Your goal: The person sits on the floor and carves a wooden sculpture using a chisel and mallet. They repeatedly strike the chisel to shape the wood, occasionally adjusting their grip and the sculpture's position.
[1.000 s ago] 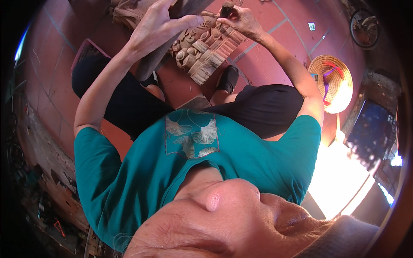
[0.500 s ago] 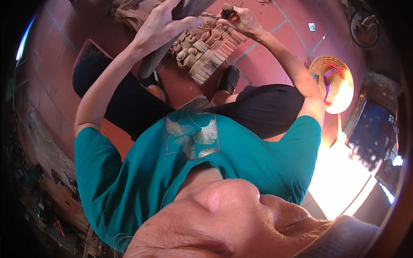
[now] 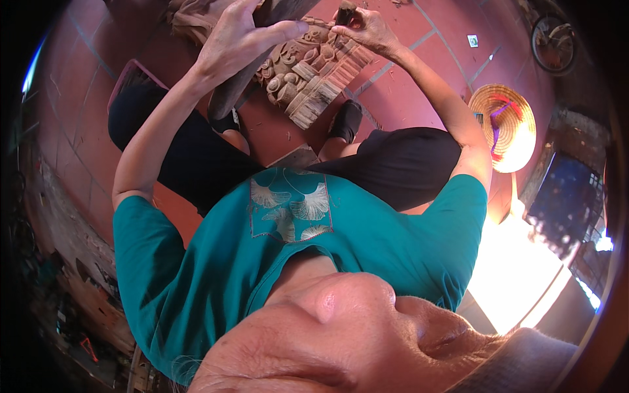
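Note:
My left hand [image 3: 232,42] lies over a long dark wooden piece [image 3: 234,95], its thumb stretched across the wood and its other fingertips cut off by the upper edge. Whether it presses on the wood I cannot tell. Between the fingers of my right hand [image 3: 372,33] is a small dark brown block [image 3: 345,13], held just above the far right edge of a carved wooden panel [image 3: 313,78]. The panel is brown, with rounded curls and a stepped, ridged border. It rests on the floor beyond my feet.
Another carved brown piece [image 3: 193,16] lies at the far left. The floor has red tiles [image 3: 419,85] with scattered chips. A woven hat [image 3: 517,131] with a purple ribbon sits at the right, below a wheel [image 3: 552,42]. A small board [image 3: 295,157] lies between my legs.
The small dark block in my right hand has turned and tipped slightly. My left hand has shifted a little to the left; the carved panel stays in place.

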The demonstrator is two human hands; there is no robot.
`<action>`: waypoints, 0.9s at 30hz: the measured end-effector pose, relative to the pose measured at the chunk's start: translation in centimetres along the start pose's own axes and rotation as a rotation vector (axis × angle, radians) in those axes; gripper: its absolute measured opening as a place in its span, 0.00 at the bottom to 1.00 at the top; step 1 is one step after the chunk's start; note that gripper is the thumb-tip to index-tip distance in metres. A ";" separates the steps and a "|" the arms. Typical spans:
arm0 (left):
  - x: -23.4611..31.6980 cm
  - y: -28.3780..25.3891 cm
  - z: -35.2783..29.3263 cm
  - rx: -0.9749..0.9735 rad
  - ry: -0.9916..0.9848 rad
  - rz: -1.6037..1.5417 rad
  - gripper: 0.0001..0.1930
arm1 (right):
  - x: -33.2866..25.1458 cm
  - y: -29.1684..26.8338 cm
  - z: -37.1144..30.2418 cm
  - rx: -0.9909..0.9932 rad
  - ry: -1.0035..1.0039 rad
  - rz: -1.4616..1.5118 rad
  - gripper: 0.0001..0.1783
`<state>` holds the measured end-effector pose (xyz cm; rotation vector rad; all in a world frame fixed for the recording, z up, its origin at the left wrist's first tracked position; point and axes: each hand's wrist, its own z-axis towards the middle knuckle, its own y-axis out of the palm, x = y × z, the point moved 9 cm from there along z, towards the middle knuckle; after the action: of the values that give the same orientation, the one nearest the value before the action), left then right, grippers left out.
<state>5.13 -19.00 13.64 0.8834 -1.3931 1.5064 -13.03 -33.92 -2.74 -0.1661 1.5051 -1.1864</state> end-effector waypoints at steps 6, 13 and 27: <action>-0.2 0.2 0.4 0.049 0.118 0.027 0.35 | -0.4 -0.2 -0.3 0.049 0.039 0.028 0.22; -6.3 3.9 0.0 -0.185 -0.050 0.466 0.38 | -2.5 -0.2 0.0 -0.058 0.040 -0.094 0.20; -1.3 0.6 0.2 -0.079 -0.098 0.246 0.37 | -2.9 -2.4 -0.2 0.047 0.154 0.298 0.12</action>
<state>5.03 -19.37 12.26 0.7666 -1.6711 1.5945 -13.41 -33.01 0.90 0.1803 1.5702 -1.0109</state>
